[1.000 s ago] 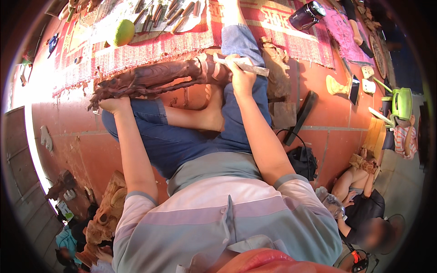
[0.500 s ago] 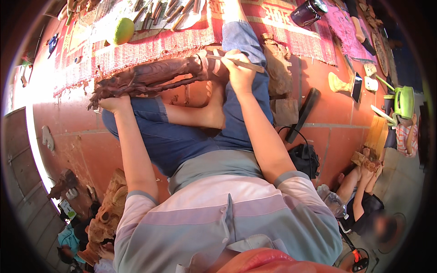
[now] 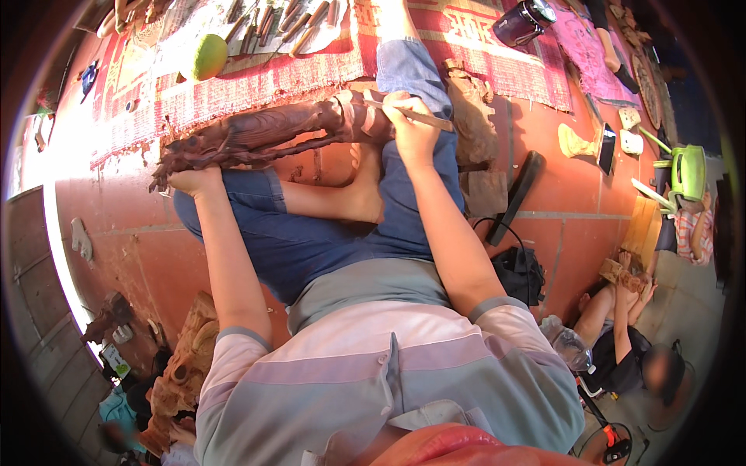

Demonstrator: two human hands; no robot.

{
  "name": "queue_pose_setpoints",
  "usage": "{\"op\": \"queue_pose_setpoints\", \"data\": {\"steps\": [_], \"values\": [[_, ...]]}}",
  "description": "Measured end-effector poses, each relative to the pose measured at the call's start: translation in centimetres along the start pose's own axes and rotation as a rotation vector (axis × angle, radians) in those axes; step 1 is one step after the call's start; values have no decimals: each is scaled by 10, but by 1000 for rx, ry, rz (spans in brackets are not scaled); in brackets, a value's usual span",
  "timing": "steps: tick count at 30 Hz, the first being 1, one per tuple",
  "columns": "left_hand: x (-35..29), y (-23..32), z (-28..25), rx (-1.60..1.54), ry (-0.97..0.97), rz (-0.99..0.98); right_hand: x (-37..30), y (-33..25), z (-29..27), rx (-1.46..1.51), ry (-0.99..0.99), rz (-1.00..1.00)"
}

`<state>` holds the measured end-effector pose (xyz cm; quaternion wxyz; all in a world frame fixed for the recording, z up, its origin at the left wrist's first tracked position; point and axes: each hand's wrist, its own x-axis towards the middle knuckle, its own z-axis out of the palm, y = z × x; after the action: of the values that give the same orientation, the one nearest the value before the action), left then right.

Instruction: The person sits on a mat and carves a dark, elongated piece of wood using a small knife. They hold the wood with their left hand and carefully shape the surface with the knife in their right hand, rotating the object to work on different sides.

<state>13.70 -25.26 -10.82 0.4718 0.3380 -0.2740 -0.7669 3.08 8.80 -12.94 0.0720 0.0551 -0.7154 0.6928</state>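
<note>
The long dark wooden carving [image 3: 264, 136] lies across the person's lap, running from nine o'clock to three o'clock between the two hands. The left hand [image 3: 194, 180] sits at the carving's nine o'clock end, fingers curled under and around it from six o'clock. The right hand [image 3: 412, 128] rests at its three o'clock end, fingers closed narrowly around a thin chisel [image 3: 412, 115] whose tip touches the wood at about ten o'clock from the knuckles.
</note>
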Motion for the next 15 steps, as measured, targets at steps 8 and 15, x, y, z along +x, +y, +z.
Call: {"op": "queue_pose_setpoints", "data": {"steps": [8,15], "values": [[2,1,0,-16,-16,-11,5,10,-3,-14,29,25],[-12,4,8,-93,15,-23,6,-11,5,9,-34,5]]}}
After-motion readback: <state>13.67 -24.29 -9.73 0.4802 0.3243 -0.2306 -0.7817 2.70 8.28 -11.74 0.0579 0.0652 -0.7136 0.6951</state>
